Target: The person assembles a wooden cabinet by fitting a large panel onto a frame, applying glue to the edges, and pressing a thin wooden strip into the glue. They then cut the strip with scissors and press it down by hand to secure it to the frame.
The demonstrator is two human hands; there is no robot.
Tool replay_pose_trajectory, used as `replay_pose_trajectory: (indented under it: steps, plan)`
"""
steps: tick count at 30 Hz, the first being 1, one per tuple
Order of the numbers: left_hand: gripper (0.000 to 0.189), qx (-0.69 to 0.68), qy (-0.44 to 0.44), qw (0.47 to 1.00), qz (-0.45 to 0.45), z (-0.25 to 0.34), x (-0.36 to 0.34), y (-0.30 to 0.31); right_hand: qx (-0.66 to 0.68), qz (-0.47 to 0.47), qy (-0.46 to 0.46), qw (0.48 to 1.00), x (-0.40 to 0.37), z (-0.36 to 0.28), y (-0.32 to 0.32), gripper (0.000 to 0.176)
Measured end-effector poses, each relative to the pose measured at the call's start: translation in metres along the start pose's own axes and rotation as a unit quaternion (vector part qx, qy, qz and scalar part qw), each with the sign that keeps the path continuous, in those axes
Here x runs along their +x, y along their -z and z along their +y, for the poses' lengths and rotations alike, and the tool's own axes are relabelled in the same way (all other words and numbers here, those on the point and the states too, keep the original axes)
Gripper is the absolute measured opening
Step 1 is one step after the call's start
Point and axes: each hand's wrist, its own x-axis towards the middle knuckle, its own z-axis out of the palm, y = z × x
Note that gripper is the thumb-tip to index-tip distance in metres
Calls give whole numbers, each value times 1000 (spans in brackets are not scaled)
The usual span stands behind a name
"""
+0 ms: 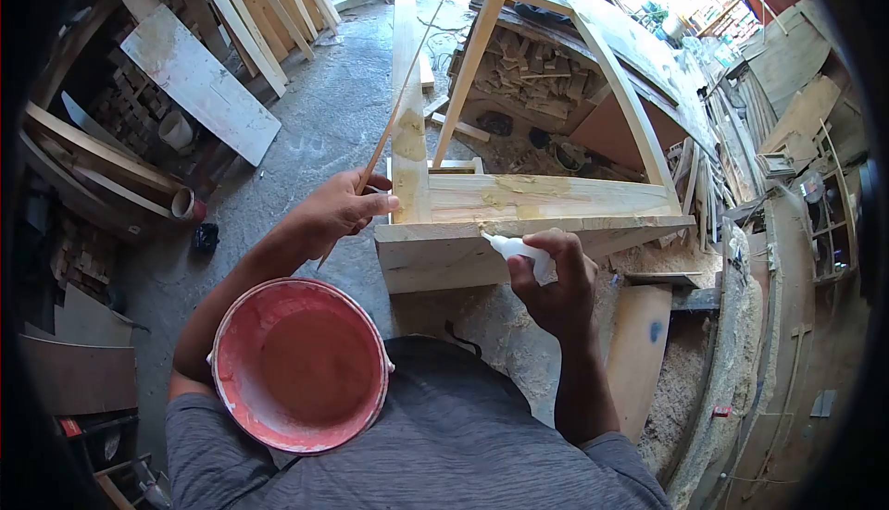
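My left hand (331, 212) is closed on a long thin wooden stick (412, 80) that slants up and away, its thumb at the near left corner of a pale wooden frame (556, 197). In my right hand (565, 286) is a small white squeeze bottle (521, 251), tilted so that its nozzle meets the top edge of the frame's near board. Yellowish filler-like patches mark the frame's rail and left post. A red bucket (315, 362) with reddish residue inside sits against my left arm and chest.
Planks (269, 10) and a whitish board (199, 84) lean at the left. Wood offcuts (523, 70) are piled beyond the frame. At the right are a curved panel (639, 343), a sawdust-covered beam (741, 353) and more lumber. The floor (315, 121) is concrete.
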Motion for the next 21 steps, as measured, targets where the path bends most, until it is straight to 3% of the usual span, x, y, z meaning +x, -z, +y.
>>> replay_pose_trajectory:
  steps: [3,7,11,12,15,21]
  plan:
    - [56,-11,-8,1000,9,-3,2,-1,63,-2,-125,990,-1,-5,0,24]
    - [55,-5,-5,1000,5,-2,2,0,214,-22,-302,929,6,-6,9,22]
    - [56,-6,-7,1000,5,-4,2,1,350,-46,-260,899,20,-12,16,32]
    - [56,-8,-9,1000,1,-5,3,2,347,-72,-263,897,21,-9,20,39]
    - [65,-3,4,1000,1,-3,1,1,293,-109,-265,912,32,-9,25,41]
    - [64,6,2,1000,-2,-3,0,2,273,-133,-273,913,45,-10,29,38]
